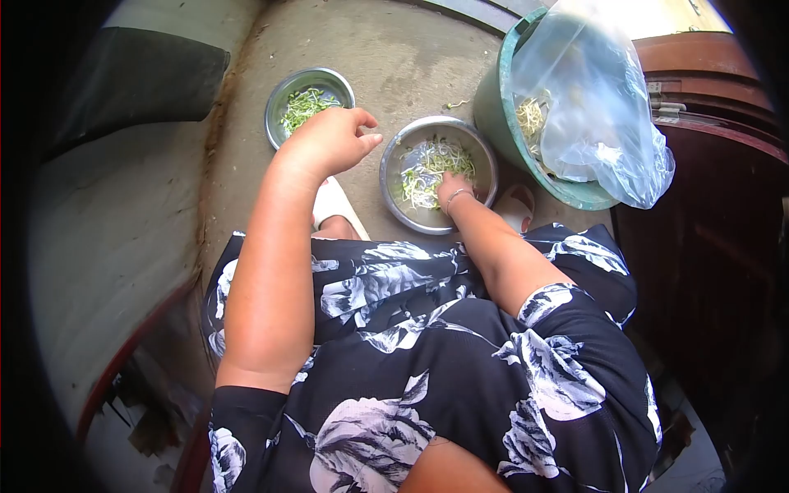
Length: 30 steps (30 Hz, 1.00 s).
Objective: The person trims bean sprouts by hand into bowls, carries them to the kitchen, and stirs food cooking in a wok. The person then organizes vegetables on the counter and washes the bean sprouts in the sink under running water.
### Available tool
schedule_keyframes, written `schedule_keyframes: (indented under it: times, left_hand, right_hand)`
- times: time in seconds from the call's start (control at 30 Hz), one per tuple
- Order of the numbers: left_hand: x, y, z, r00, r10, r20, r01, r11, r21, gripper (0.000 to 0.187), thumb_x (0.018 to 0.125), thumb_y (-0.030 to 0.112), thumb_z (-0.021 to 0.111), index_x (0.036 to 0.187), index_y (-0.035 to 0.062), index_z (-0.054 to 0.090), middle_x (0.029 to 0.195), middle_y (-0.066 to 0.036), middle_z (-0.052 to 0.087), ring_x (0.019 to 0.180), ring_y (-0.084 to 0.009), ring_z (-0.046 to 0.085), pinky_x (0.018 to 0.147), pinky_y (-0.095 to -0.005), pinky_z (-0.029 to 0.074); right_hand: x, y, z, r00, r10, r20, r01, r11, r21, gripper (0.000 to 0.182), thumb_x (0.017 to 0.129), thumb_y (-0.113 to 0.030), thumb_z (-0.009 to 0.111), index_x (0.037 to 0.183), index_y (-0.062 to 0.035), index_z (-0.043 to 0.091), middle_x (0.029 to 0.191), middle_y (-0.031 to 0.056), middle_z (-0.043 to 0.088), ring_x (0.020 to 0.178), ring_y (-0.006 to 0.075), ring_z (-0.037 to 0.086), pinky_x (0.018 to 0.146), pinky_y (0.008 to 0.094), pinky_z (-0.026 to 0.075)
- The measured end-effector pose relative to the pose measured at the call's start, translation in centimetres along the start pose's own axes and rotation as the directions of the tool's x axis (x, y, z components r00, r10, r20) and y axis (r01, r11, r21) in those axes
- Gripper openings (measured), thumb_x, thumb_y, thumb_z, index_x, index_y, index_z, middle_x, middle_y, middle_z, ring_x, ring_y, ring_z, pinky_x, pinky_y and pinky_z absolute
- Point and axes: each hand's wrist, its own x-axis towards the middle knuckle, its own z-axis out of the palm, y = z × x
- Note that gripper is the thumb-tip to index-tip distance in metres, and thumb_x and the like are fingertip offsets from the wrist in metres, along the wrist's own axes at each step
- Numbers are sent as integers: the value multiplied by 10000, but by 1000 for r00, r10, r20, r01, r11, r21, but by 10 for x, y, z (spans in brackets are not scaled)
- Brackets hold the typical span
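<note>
My left hand hangs in the air by the near right rim of the smaller metal bowl. Its thumb and forefinger are apart, with nothing seen between them; its other fingers are partly hidden. Green-topped sprouts lie inside that bowl. My right hand, with a thin bracelet at the wrist, reaches into the larger metal bowl. Its fingers curl into the pale, green-tipped sprouts there, and the fingertips are hidden among them.
A green bucket stands at the right, with more sprouts and a clear plastic bag over its mouth. One loose sprout lies on the concrete floor. My sandalled feet flank the larger bowl. A wall runs along the left.
</note>
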Motion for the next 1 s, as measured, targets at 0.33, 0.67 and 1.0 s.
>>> schedule_keyframes:
  times: [0.33, 0.67, 1.0]
  left_hand:
    - [2, 11, 1, 993, 106, -53, -107, 994, -15, 349, 819, 237, 601, 1107, 38, 593, 984, -148, 649, 908, -239, 622, 803, -328, 476]
    - [-17, 34, -4, 969, 232, -87, -233, 973, 9, 349, 826, 260, 596, 1112, 59, 597, 1005, -132, 649, 888, -233, 628, 797, -330, 485]
    - [-47, 37, -3, 924, 375, -80, -377, 926, -6, 305, 819, 221, 580, 1104, 120, 618, 997, -130, 651, 922, -243, 626, 830, -330, 475]
  right_hand:
    - [-13, 34, -51, 998, -61, -21, 63, 873, 484, 508, 649, -79, 602, 1157, -80, 575, 1083, 170, 611, 983, 267, 608, 841, 321, 480]
    - [-74, 42, -96, 991, -53, 122, -93, 376, 922, 267, 823, -53, 589, 1076, -124, 543, 882, 21, 577, 744, 147, 577, 582, 315, 539]
    - [-186, 34, -171, 982, -175, -66, 142, 471, 871, 162, 795, -67, 577, 953, -98, 563, 776, -15, 546, 692, 109, 549, 583, 282, 517]
